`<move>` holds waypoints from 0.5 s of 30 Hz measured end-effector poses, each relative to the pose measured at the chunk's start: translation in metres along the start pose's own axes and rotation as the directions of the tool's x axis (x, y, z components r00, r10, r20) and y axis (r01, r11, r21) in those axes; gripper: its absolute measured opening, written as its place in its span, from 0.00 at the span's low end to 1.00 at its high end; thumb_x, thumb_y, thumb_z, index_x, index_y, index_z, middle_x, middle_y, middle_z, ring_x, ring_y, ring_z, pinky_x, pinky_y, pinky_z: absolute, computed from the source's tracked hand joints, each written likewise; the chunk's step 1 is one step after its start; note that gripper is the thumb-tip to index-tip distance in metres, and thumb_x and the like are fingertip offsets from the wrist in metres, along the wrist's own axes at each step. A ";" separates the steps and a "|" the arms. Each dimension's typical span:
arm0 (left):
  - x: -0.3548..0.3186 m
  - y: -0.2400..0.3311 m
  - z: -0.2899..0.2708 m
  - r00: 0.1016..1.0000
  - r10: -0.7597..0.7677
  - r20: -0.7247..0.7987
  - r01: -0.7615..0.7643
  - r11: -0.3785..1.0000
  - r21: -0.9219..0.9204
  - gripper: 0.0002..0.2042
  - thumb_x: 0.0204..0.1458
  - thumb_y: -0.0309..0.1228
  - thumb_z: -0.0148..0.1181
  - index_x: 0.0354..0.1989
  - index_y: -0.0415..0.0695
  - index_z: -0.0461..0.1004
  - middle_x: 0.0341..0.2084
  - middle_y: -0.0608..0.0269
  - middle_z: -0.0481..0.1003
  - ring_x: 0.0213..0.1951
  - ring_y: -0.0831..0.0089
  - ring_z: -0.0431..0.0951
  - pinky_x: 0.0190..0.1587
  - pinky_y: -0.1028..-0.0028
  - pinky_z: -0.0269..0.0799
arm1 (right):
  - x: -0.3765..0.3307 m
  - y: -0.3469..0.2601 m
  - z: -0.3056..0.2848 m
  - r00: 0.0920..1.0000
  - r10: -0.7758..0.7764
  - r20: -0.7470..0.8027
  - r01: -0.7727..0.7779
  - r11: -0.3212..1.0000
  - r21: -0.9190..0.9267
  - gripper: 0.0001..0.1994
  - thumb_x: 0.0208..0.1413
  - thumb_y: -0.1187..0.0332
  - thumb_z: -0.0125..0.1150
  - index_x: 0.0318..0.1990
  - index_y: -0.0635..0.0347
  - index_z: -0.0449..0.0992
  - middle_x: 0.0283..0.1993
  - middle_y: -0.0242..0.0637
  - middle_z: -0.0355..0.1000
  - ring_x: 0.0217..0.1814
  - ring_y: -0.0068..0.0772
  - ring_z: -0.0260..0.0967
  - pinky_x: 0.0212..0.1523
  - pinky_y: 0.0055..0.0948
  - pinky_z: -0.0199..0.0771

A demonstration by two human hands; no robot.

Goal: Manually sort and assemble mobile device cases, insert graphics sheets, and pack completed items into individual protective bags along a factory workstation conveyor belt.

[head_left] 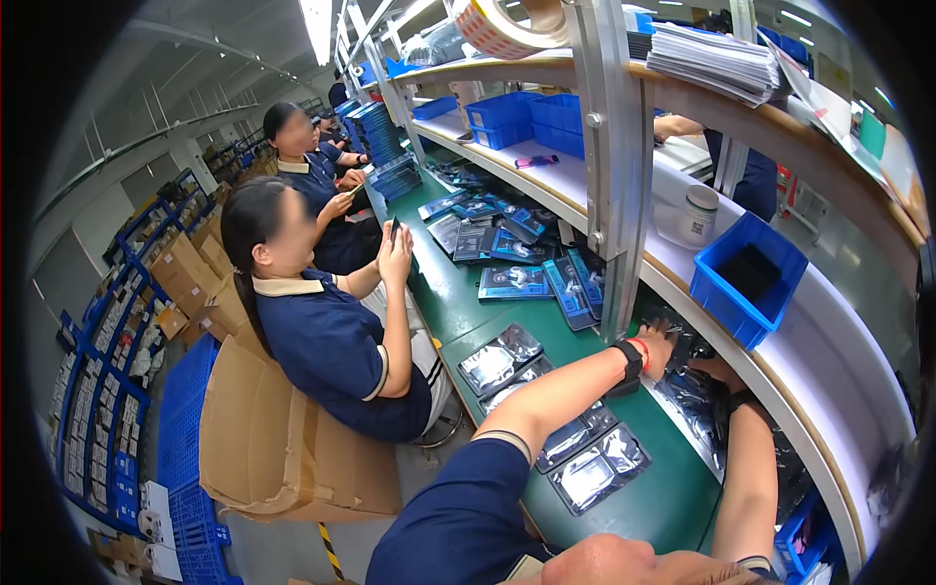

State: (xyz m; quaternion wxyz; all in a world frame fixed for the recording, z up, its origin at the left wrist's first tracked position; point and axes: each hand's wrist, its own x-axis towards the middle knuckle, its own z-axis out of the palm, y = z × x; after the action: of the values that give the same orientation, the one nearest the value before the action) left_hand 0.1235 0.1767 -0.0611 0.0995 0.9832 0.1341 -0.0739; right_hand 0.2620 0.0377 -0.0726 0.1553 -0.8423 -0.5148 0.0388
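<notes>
My left hand (657, 349), with a dark wristband and a red cord at the wrist, reaches under the shelf's front edge. Its fingers curl at dark, shiny items in clear plastic (690, 385); what they grip is unclear. My right hand (720, 371) is beside the same pile, its fingers mostly hidden behind the shelf edge. Left of my left forearm, several black trays in clear wrapping (598, 470) lie in a row on the green table (669, 487). Beyond them is a heap of black-and-blue flat boxes (514, 283).
A metal post (616, 195) rises beside my left hand. The shelf (673, 258) holds a blue bin (747, 283) and a white jar (698, 216). Two co-workers sit along the table to the left; the nearer person (327, 322) holds a small dark object. A large cardboard box (292, 439) stands behind that person.
</notes>
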 end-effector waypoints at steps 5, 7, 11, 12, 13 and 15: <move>0.037 -0.028 0.022 0.998 -0.059 -0.024 0.056 0.993 -0.099 0.38 0.36 0.35 0.58 0.60 0.38 0.55 0.62 0.39 0.47 0.63 0.47 0.50 0.62 0.56 0.50 | 0.008 0.004 -0.003 0.999 0.009 -0.049 -0.011 0.999 -0.038 0.36 0.44 0.52 0.62 0.58 0.61 0.60 0.60 0.54 0.58 0.64 0.52 0.52 0.63 0.35 0.52; 0.028 -0.023 0.018 0.975 0.106 -0.197 -0.112 0.993 -0.020 0.33 0.34 0.34 0.57 0.55 0.37 0.63 0.58 0.34 0.55 0.57 0.45 0.60 0.58 0.61 0.60 | -0.007 0.000 -0.009 0.997 0.042 -0.057 -0.041 0.999 0.014 0.35 0.44 0.54 0.62 0.58 0.63 0.60 0.60 0.55 0.57 0.64 0.53 0.52 0.63 0.36 0.51; 0.000 -0.017 0.025 0.959 0.184 -0.215 -0.169 0.982 0.084 0.32 0.39 0.31 0.51 0.57 0.33 0.58 0.57 0.30 0.54 0.58 0.43 0.60 0.60 0.62 0.57 | -0.018 -0.011 0.007 0.990 0.013 -0.141 -0.018 0.999 -0.036 0.29 0.47 0.62 0.58 0.55 0.69 0.62 0.58 0.58 0.59 0.61 0.55 0.56 0.60 0.40 0.55; -0.003 -0.016 0.030 0.958 0.172 -0.228 -0.149 0.982 0.114 0.31 0.40 0.30 0.49 0.58 0.35 0.57 0.57 0.30 0.54 0.58 0.43 0.58 0.61 0.61 0.56 | -0.014 -0.010 0.020 0.983 0.036 -0.179 -0.045 0.998 -0.047 0.26 0.48 0.64 0.57 0.54 0.69 0.63 0.55 0.59 0.62 0.59 0.55 0.59 0.59 0.41 0.59; -0.011 -0.010 0.033 0.959 0.181 -0.219 -0.161 0.981 0.108 0.31 0.41 0.29 0.48 0.59 0.35 0.57 0.57 0.31 0.54 0.58 0.44 0.59 0.61 0.62 0.56 | -0.021 -0.015 0.027 0.980 0.011 -0.197 -0.047 0.982 -0.182 0.24 0.47 0.66 0.57 0.52 0.69 0.65 0.53 0.59 0.64 0.56 0.54 0.62 0.56 0.41 0.62; -0.018 -0.005 0.027 0.949 0.203 -0.242 -0.170 0.974 0.151 0.30 0.41 0.26 0.48 0.59 0.37 0.57 0.56 0.32 0.56 0.57 0.47 0.62 0.59 0.62 0.59 | -0.029 -0.017 0.028 0.970 -0.072 -0.233 -0.027 0.918 -0.396 0.16 0.47 0.71 0.54 0.45 0.66 0.72 0.44 0.56 0.71 0.47 0.51 0.70 0.50 0.41 0.69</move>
State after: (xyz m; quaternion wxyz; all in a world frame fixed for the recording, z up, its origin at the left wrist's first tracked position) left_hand 0.1018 0.1706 -0.0853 0.0246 0.9971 0.0472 0.0546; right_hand 0.2281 0.0258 -0.0969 0.0441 -0.8484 -0.4989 -0.1713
